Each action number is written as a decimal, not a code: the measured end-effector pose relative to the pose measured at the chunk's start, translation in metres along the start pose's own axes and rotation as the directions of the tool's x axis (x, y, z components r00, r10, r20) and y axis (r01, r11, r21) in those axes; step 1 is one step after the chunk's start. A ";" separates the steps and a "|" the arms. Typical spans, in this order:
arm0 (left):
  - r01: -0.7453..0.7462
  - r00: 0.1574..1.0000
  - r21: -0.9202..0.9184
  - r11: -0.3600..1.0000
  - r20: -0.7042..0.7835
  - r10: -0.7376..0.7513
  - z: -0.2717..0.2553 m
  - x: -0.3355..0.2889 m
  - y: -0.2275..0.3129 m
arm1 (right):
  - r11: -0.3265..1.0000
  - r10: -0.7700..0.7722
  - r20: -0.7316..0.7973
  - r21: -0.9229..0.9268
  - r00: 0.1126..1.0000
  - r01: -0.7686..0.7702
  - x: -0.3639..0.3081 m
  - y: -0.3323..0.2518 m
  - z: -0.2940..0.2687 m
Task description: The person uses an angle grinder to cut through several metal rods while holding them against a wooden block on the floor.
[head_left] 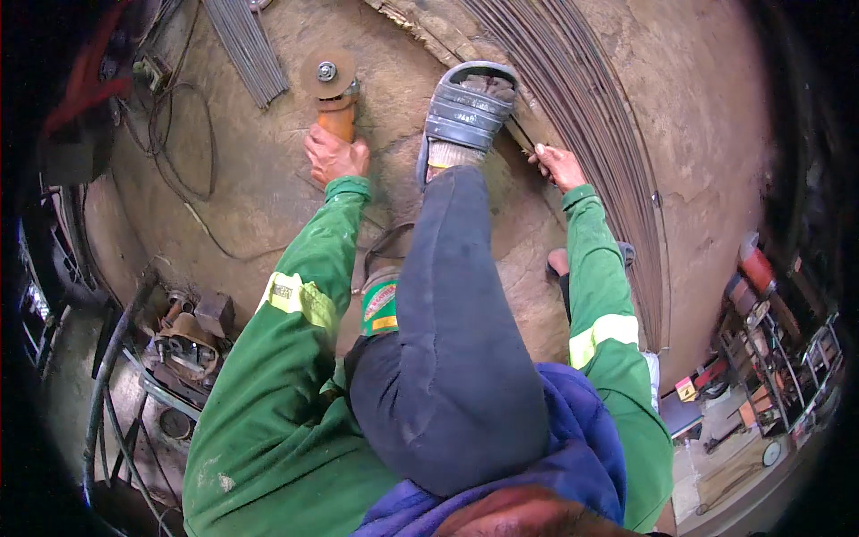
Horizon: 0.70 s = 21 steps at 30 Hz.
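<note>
My left hand (335, 157) is wrapped round the body of an orange angle grinder (338, 123). The grinder's flat brown disc (315, 79) points away from me, just left of my foot. My right hand (557, 166) is closed, its fingers pinching the near end of a thin dark metal rod (521, 132). This rod runs forward beside my foot in a grey sandal (465, 116), which hides its far part. Close to the right of this hand lies a long bundle of thin rods (608, 116).
A wooden plank (425, 31) lies beyond the sandal. Shorter metal bars (246, 49) rest at the far left, near a looped cable (210, 170) on the floor. Machine parts (188, 340) stand at left; a cluttered rack (778, 367) stands at right.
</note>
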<state>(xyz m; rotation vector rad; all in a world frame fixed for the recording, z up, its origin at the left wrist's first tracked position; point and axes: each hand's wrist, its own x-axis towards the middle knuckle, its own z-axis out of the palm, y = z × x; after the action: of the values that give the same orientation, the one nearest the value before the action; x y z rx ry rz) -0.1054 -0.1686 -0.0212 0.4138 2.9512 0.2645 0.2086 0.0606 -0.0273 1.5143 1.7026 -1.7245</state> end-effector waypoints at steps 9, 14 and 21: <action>-0.045 0.999 -0.026 0.999 -0.010 0.044 0.008 0.001 -0.006 | 0.999 -0.031 -0.182 -0.034 0.983 0.025 0.007 0.011 0.008; -0.020 0.993 -0.065 0.998 0.117 0.028 0.003 0.003 -0.001 | 0.993 -0.040 -0.400 -0.116 0.916 -0.007 0.002 0.018 0.012; 0.008 0.984 0.012 1.000 0.177 -0.010 -0.005 0.002 0.000 | 0.999 -0.029 -0.382 -0.038 0.924 0.016 -0.013 -0.001 0.018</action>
<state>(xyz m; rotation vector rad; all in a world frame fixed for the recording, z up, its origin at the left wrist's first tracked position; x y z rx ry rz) -0.1078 -0.1689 -0.0168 0.4029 2.7812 0.1991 0.2052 0.0398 -0.0208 1.9223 1.9231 -1.4679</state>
